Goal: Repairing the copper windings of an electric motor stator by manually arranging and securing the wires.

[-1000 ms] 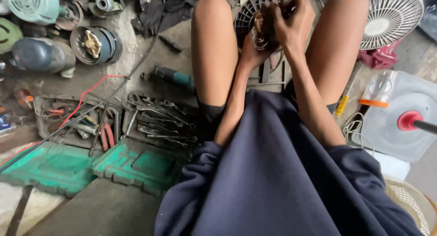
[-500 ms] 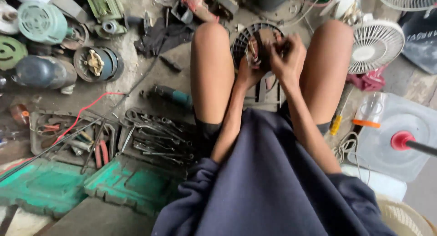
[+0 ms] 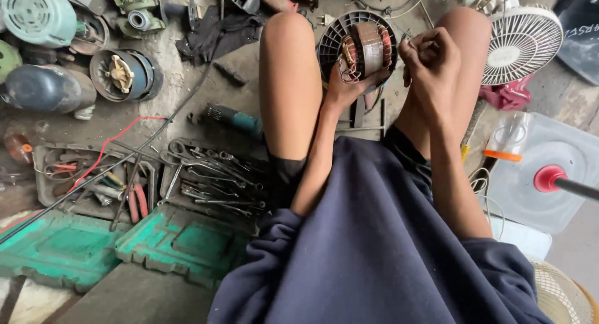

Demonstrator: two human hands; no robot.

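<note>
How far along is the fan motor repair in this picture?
Done: the fan motor is out of its fan, its copper windings bare, resting in a dark grille. In hand: the left hand cups it from below, while the right hand pinches something thin beside it, too small to identify. Left: reassembly, seemingly; a white fan grille lies apart, and wrenches lie unused.

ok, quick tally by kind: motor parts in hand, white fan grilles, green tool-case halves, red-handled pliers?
Fan motor stator, cradled by the left hand, the right hand beside it: 1
White fan grille: 1
Green tool-case halves: 2
Red-handled pliers: 1
Total: 5
</note>
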